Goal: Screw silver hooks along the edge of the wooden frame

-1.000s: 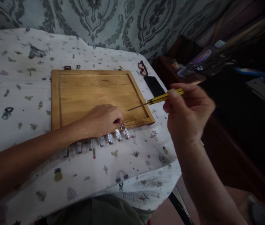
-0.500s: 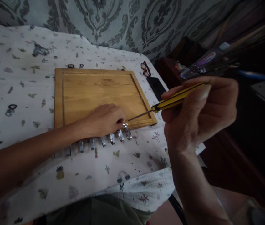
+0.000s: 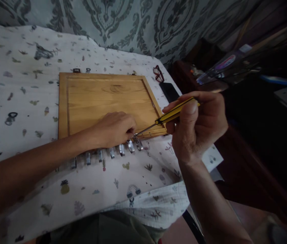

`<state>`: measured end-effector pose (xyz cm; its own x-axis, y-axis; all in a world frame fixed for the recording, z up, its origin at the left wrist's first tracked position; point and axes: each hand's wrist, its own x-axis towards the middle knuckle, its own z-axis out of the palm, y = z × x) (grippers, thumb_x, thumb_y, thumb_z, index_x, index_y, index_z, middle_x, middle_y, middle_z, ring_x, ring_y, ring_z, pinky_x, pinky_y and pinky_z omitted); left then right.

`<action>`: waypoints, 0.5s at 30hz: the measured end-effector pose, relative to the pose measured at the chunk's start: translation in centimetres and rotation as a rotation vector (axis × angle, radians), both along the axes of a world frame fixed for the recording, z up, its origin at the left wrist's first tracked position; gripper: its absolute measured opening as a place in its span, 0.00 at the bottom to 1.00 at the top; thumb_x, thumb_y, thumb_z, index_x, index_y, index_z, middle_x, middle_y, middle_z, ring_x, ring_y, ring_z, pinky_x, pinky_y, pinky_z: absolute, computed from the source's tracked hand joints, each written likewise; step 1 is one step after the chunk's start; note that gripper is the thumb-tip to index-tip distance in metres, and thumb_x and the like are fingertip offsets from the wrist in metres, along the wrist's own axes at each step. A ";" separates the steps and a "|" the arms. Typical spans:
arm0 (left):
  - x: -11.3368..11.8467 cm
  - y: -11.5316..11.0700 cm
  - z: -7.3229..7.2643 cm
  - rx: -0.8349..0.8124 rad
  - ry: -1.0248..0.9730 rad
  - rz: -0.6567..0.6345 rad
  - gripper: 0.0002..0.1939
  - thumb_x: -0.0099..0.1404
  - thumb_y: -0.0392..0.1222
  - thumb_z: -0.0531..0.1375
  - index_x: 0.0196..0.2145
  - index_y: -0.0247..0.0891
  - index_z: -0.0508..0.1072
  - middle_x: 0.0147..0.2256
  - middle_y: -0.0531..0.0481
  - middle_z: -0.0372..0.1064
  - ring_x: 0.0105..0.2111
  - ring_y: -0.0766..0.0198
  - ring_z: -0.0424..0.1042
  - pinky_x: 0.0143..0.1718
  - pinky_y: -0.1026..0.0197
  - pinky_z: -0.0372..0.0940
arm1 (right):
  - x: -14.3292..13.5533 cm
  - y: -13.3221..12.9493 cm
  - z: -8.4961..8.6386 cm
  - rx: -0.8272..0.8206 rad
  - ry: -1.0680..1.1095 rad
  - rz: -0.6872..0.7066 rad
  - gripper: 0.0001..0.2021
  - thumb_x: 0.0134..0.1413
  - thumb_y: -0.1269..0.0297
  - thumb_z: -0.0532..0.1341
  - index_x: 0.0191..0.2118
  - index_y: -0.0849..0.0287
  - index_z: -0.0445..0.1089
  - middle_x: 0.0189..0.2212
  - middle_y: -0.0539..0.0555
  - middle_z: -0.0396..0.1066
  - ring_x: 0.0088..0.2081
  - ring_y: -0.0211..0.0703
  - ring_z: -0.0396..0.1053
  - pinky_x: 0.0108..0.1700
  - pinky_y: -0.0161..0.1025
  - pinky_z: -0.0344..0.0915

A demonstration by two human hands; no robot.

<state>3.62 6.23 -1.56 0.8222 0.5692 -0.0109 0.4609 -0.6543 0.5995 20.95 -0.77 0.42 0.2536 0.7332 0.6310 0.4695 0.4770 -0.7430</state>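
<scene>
My right hand [image 3: 199, 125] is wrapped round the yellow and black handle of a screwdriver [image 3: 175, 112]. Its thin shaft slants down to the left, and the tip meets the end metal clip [image 3: 138, 144] at the front edge of a framed wooden panel [image 3: 107, 98]. My left hand [image 3: 116, 128] rests on the panel with fingers curled closed right beside that clip; what the fingertips pinch is hidden. Several more curved metal clips [image 3: 111, 153] stick out in a row along the same edge, partly under my left forearm.
The panel lies on a white patterned cloth [image 3: 21, 101] with dark hardware [image 3: 76, 70] on its far edge. Red-framed glasses [image 3: 158, 74] and a black phone [image 3: 169, 92] lie to its right. Farther right, a clear bottle [image 3: 221, 67] lies among dark clutter. A patterned curtain [image 3: 123, 23] hangs behind.
My right hand has moved left and slightly down, bringing the screwdriver tip from above the panel edge onto the end clip. My left hand has stayed in place.
</scene>
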 end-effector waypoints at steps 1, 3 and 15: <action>0.0 0.0 0.0 -0.003 0.005 -0.003 0.08 0.61 0.31 0.59 0.26 0.37 0.73 0.26 0.53 0.71 0.27 0.65 0.64 0.30 0.58 0.48 | 0.0 0.0 0.0 0.003 0.002 0.007 0.08 0.68 0.52 0.60 0.42 0.48 0.71 0.32 0.48 0.73 0.18 0.34 0.59 0.18 0.40 0.51; 0.0 0.0 0.1 -0.010 0.014 -0.009 0.08 0.62 0.31 0.59 0.27 0.37 0.74 0.26 0.53 0.71 0.27 0.65 0.64 0.30 0.58 0.49 | 0.1 -0.1 0.1 -0.004 -0.011 0.008 0.08 0.68 0.51 0.61 0.42 0.48 0.71 0.32 0.48 0.73 0.19 0.35 0.60 0.18 0.40 0.53; 0.0 -0.1 0.5 -0.019 0.034 -0.006 0.08 0.63 0.32 0.58 0.27 0.37 0.73 0.26 0.53 0.70 0.26 0.66 0.62 0.30 0.57 0.47 | -0.4 -0.9 0.4 -0.023 -0.071 0.002 0.12 0.64 0.46 0.64 0.42 0.47 0.68 0.35 0.51 0.77 0.18 0.37 0.64 0.18 0.44 0.59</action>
